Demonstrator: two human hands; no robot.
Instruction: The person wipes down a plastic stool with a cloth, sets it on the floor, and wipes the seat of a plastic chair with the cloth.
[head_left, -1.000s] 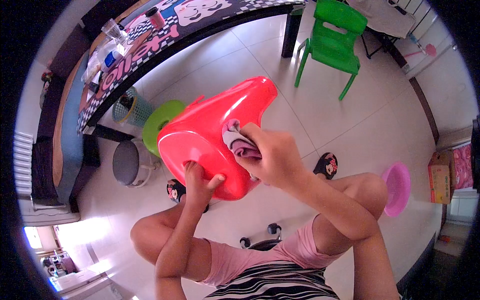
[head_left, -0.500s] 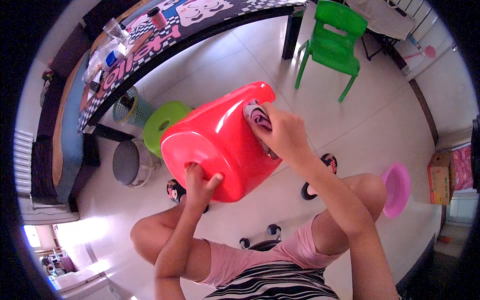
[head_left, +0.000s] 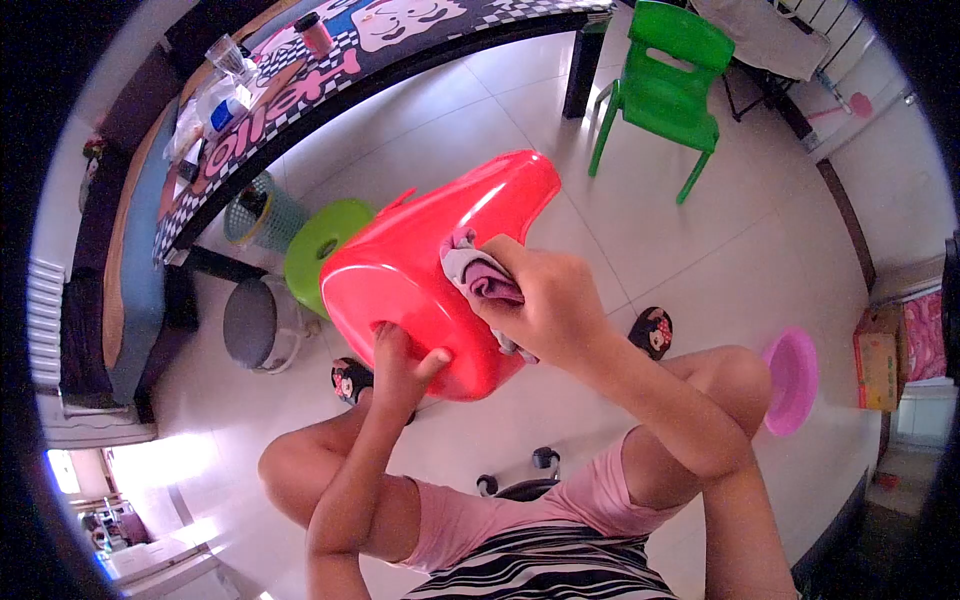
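Observation:
A glossy red plastic stool (head_left: pixel 385 285) is held up tilted in front of me, its round seat toward me and its legs pointing away. My left hand (head_left: pixel 402 365) grips it through the hole in the seat, fingers inside and thumb on the surface. In my right hand (head_left: pixel 545 295) is a bunched grey and purple cloth (head_left: pixel 490 280), pressed against the side of the stool. The fingertips of that hand are partly hidden by the cloth.
A green chair (head_left: pixel 672 95) stands ahead to the right. On the left are a green stool (head_left: pixel 322 240), a grey-topped stool (head_left: pixel 250 325), a mesh basket (head_left: pixel 280 222) and a table (head_left: pixel 340 70) with a glass and jar. A pink basin (head_left: pixel 792 382) sits on the right floor.
My right hand has moved the cloth left and toward me along the stool's side. The stool has turned slightly, while my left hand keeps its hold.

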